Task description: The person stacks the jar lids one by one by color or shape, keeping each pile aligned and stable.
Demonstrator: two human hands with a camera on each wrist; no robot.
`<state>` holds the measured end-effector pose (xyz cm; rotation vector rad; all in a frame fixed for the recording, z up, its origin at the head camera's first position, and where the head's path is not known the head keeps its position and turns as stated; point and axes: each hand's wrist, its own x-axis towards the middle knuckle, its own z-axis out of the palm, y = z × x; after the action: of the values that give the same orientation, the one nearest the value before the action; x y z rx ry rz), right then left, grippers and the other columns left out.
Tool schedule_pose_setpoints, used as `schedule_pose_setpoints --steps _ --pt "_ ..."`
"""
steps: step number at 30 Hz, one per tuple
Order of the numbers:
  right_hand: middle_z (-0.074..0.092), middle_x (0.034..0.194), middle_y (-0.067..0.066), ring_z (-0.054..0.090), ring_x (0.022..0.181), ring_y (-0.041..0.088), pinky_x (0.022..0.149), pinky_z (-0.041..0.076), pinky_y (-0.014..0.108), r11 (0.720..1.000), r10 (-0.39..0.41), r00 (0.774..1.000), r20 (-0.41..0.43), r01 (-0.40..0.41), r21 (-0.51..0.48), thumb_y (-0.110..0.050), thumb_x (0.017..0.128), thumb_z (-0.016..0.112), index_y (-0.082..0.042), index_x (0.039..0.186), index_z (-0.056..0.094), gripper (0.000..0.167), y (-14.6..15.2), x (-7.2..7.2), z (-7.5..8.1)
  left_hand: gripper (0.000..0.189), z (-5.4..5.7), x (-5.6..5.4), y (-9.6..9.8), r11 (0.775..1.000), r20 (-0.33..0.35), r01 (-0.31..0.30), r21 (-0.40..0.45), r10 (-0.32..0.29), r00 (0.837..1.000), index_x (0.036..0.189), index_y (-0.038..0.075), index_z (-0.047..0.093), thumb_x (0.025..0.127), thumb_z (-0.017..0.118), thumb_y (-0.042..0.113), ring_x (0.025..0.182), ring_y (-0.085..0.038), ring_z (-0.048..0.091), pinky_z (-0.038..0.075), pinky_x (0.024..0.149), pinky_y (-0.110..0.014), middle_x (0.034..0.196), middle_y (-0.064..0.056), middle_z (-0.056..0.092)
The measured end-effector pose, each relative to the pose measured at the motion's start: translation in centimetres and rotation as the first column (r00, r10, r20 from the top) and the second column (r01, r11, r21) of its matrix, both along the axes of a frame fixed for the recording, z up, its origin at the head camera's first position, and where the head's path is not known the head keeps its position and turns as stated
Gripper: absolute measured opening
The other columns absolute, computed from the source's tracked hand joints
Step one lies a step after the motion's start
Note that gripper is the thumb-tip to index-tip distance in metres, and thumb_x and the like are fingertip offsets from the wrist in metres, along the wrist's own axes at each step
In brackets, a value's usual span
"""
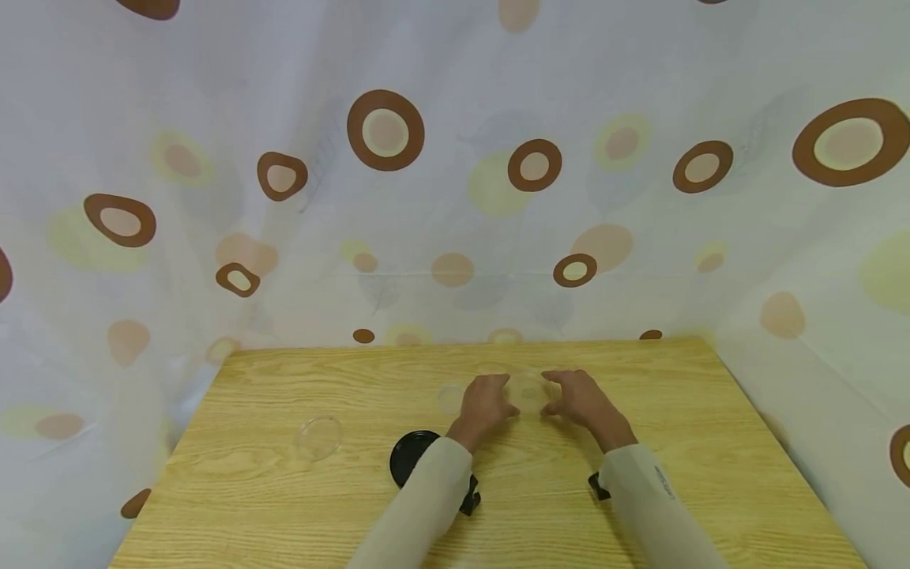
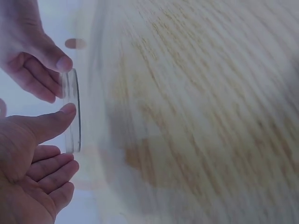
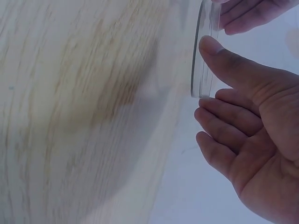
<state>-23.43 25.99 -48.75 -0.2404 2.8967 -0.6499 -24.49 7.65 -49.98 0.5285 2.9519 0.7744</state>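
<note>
A clear, shallow round petri dish [image 1: 530, 386] is between my two hands near the back of the table. My left hand [image 1: 486, 407] holds its left side, thumb at the near edge and fingers toward the far edge. From the right, my right hand [image 1: 583, 401] grips it the same way. In the left wrist view the dish [image 2: 76, 126] shows edge-on, the left thumb [image 2: 56, 123] against its side. The right wrist view has the right thumb [image 3: 229, 58] on the dish wall [image 3: 198, 70], fingertips at its end.
Left of my left hand, a faint clear disc [image 1: 449, 399] lies on the wooden table [image 1: 270, 506]. Farther left is another clear round dish [image 1: 320, 438]. A black round dish [image 1: 411, 455] is partly covered by my left sleeve. A patterned curtain [image 1: 455, 213] surrounds the table's back and sides.
</note>
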Motion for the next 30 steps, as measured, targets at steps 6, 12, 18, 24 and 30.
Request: schedule_pose_setpoints --steps 6,12,18,24,30 --pt "0.054 0.133 0.022 0.054 0.118 0.04 0.094 0.049 0.051 1.0 0.006 1.0 -0.003 -0.006 -0.016 -0.023 0.076 0.08 0.0 0.136 0.05 0.071 -0.2 0.8 0.4 0.06 0.5 0.6 -0.5 1.0 -0.004 0.029 0.012 -0.029 1.0 0.127 0.006 0.061 0.074 0.082 0.022 0.115 -0.023 0.061 0.051 0.095 -0.034 0.126 -0.007 0.064" --pt "0.055 0.132 0.022 0.054 0.118 0.04 0.094 0.048 0.051 1.0 0.011 1.0 -0.024 -0.011 0.0 -0.025 0.075 0.08 -0.001 0.135 0.051 0.072 -0.6 2.0 0.9 0.06 0.6 1.3 -1.1 0.998 -0.001 0.059 0.019 -0.059 0.998 0.128 0.007 0.06 0.075 0.081 0.024 0.116 -0.023 0.06 0.051 0.096 -0.035 0.127 -0.007 0.063" --pt "0.058 0.13 0.021 0.056 0.116 0.039 0.094 0.049 0.05 1.0 0.019 0.999 -0.033 -0.019 0.004 -0.027 0.075 0.08 -0.002 0.135 0.052 0.07 -1.1 3.1 1.3 0.06 0.9 2.1 -2.0 0.997 -0.005 0.08 0.017 -0.08 0.997 0.129 0.008 0.059 0.076 0.081 0.025 0.118 -0.024 0.059 0.05 0.097 -0.036 0.128 -0.006 0.063" --pt "0.059 0.128 0.021 0.057 0.114 0.039 0.092 0.05 0.05 1.0 0.026 0.999 -0.041 -0.026 0.001 -0.027 0.073 0.082 -0.003 0.134 0.053 0.071 -1.8 3.8 1.8 0.059 1.4 3.2 -2.9 0.994 -0.043 0.109 0.019 -0.108 0.993 0.129 0.006 0.059 0.076 0.08 0.024 0.117 -0.024 0.059 0.05 0.097 -0.036 0.127 -0.007 0.063" --pt "0.06 0.126 0.019 0.059 0.111 0.036 0.09 0.051 0.048 0.999 0.034 0.998 -0.053 -0.036 -0.033 -0.024 0.071 0.083 -0.002 0.134 0.054 0.072 -2.2 4.6 2.0 0.06 1.5 3.9 -3.6 0.992 -0.055 0.126 0.018 -0.125 0.991 0.129 0.006 0.059 0.076 0.08 0.025 0.117 -0.024 0.059 0.05 0.097 -0.035 0.128 -0.008 0.063"
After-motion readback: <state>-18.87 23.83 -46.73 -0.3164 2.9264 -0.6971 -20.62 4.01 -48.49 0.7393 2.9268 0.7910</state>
